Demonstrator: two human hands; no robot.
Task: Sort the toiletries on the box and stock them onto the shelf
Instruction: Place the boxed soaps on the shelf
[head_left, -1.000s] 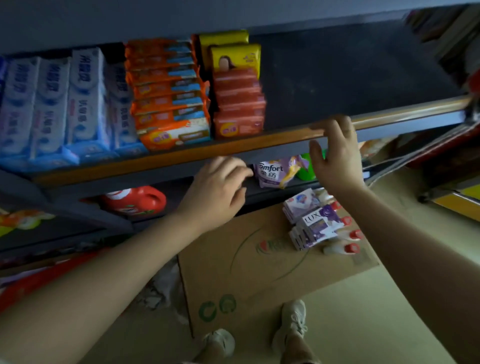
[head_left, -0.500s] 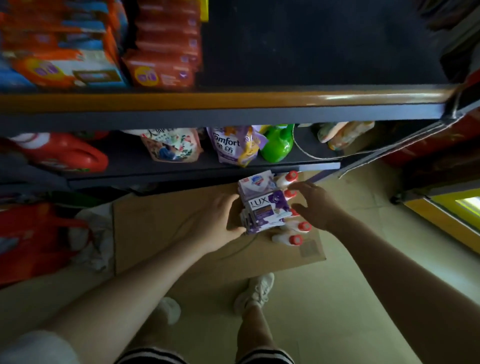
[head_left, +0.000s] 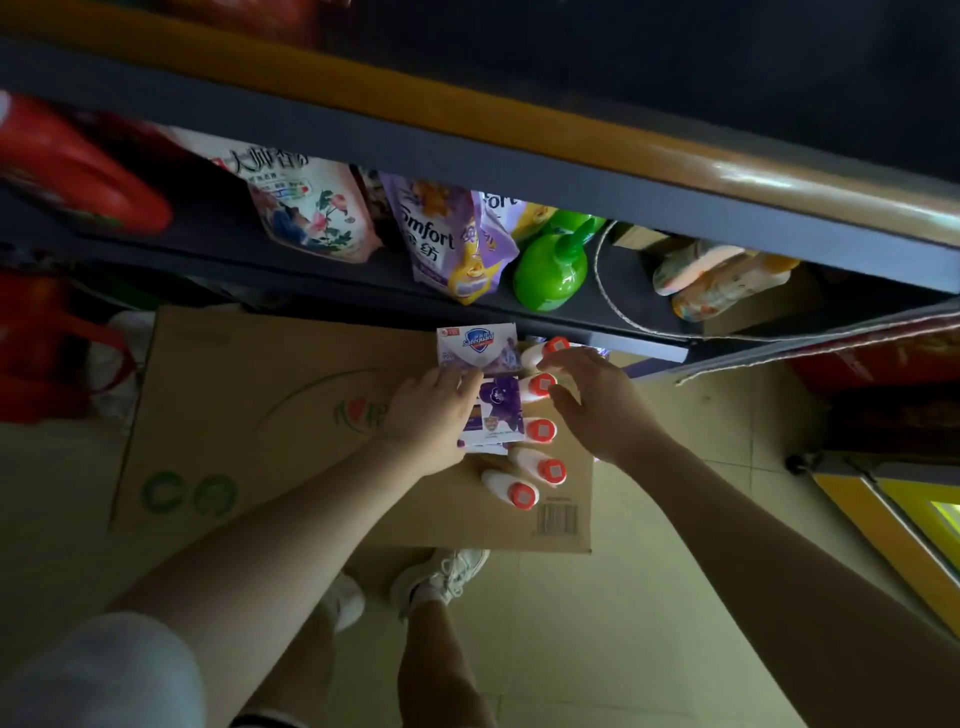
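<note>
Left hand down on the soaps, fingers bent over the pile's near side. Gripping or just touching? Cannot tell. Right hand spread wide and loose over the bottles, fingertips touching the red caps, holding nothing yet. All still on the box, at its right end, just in front of the shelf.

Could go wrong like this:
- Soaps stacked a bit crooked, so easy to tip with a quick pull. Would slide off and fall on the floor.
- Bottles lying on their sides, close together, next to the soaps. Easy to roll with a bump from either hand. Near the box edge too, so could drop by the shoes.
- Too many bottles for one grab. Would likely lose one on the way up.

Best to lift slowly and take only a few.

Around: lower part of the shelf already holding two bags, a green bottle, a red jug and some pale bottles on the far right. Not much free room there between the bags and the green bottle. Also a long shelf board sticking out overhead, right above both hands. Easy to bang knuckles or soaps on when coming up.
</note>
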